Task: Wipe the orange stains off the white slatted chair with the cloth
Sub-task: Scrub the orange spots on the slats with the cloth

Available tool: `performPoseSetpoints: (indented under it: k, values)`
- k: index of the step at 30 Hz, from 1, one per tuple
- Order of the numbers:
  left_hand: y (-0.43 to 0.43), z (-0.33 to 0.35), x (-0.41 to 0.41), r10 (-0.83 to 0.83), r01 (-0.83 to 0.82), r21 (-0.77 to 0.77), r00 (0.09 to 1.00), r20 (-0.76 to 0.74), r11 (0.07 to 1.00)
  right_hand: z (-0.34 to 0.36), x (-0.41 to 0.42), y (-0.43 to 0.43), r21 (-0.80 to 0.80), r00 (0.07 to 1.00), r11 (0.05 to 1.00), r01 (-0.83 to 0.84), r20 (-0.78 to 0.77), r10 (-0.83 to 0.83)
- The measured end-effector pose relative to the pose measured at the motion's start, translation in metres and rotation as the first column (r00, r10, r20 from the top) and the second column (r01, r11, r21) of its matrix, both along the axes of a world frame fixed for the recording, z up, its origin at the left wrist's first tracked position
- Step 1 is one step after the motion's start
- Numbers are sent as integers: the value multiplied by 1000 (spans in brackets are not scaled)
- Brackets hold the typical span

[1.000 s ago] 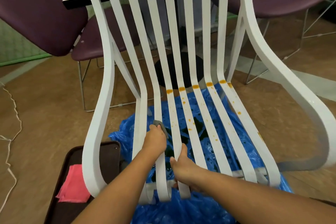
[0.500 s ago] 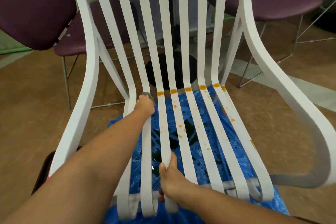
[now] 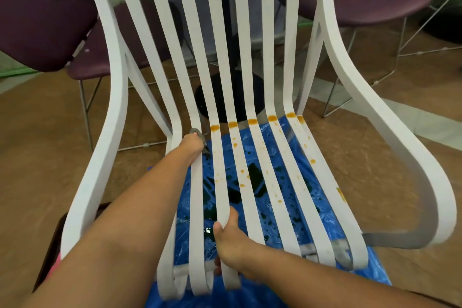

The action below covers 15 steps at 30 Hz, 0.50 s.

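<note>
Standing on a blue sheet point(image 3: 262, 297), the white chair point(image 3: 86, 195) faces the camera. Right hand point(image 3: 232, 240) grips a slat near the seat's front edge. Left hand point(image 3: 192, 144) clutches the grey cloth point(image 3: 196, 131) against a slat at the seat's bend, just left of the orange stains point(image 3: 232, 124).

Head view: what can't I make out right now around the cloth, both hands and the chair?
Cloth: only a grey edge shows; the left hand covers the rest.
Right hand: fingers hidden beneath the slat it grips.
Chair: backrest top cut off by the upper edge.
Dark tray, lower left: mostly hidden by chair frame and left arm.
</note>
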<state>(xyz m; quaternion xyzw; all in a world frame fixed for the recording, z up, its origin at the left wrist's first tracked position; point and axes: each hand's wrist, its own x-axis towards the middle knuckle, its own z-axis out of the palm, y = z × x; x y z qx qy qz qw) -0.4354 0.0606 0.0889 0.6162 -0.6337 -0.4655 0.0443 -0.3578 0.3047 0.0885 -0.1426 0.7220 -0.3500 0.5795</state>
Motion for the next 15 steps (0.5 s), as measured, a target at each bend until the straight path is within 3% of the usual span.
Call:
performPoseSetpoints:
  k: [6,15]
  values:
    - [28,-15,42,-84,84,-35,996,6,996,0,5,-5,53,998,997,58,13,-59]
    - [128,3,137,-213,213,1,974,78,977,14,3,4,-25,998,999,33,54,-32]
